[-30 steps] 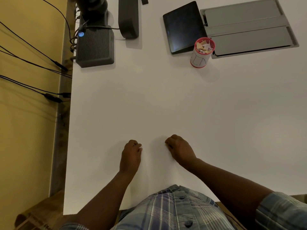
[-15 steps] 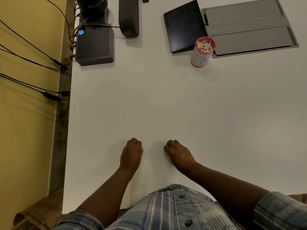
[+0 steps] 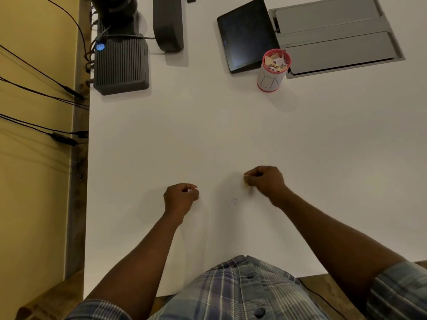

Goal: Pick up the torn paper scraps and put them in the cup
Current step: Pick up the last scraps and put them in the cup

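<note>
A red-rimmed white cup (image 3: 269, 82) stands at the far right of the white table (image 3: 231, 135), holding several torn paper scraps (image 3: 276, 62). My left hand (image 3: 181, 198) is over the near middle of the table, its fingers curled round a small white scrap (image 3: 189, 190). To its right, my right hand (image 3: 266, 181) pinches a small yellowish scrap (image 3: 246, 184) at its fingertips. A faint white scrap (image 3: 232, 201) lies on the table between the two hands.
A dark tablet (image 3: 245, 33) and a grey recessed panel (image 3: 335, 35) sit just behind the cup. A dark ribbed box (image 3: 120, 65) and a dark stand (image 3: 168, 24) occupy the far left. Cables (image 3: 46, 88) hang off the table's left edge.
Both hands have moved apart and away from my body. The right hand went further right, and a small scrap now shows in each hand.
</note>
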Tool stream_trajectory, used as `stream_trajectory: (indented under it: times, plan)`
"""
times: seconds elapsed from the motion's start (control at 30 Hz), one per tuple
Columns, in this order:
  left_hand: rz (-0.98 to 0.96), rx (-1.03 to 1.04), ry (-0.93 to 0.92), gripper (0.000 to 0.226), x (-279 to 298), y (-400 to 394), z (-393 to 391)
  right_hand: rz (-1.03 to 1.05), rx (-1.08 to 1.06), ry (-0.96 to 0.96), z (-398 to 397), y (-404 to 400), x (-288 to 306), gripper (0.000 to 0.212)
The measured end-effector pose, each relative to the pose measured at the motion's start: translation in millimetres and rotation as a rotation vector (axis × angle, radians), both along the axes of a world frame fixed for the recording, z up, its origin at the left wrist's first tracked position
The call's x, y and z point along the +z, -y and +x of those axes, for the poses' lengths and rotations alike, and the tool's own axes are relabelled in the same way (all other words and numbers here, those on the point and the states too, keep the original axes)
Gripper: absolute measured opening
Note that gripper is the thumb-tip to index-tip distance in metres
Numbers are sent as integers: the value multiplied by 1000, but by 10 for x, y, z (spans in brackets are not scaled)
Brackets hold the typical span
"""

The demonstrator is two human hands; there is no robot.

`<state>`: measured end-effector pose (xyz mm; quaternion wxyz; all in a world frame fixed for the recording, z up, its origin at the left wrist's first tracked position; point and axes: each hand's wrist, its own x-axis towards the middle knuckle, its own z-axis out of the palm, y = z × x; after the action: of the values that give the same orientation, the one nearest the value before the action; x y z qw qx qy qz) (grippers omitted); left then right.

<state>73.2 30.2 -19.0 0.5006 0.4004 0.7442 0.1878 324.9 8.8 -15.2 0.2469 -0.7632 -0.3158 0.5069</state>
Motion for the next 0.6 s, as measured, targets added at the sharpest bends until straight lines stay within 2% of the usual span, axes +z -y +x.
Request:
stream_trajectory:
  times: [0.13,0.3,0.47,0.6]
  plan:
    - [13,-35,75,15,102,-332,292,99,-216,-234,215,-346,180,10]
    - [69,-112,204,18,287,-920,842,239,-334,-250,525,-928,435,11]
    - [186,-154,280,14,516,-1615,1530,316,-454,-94,964,-1607,663,14]
    - [272,-161,272,16,741,-2148,2052,360,-401,151,1239,-2081,786,18]
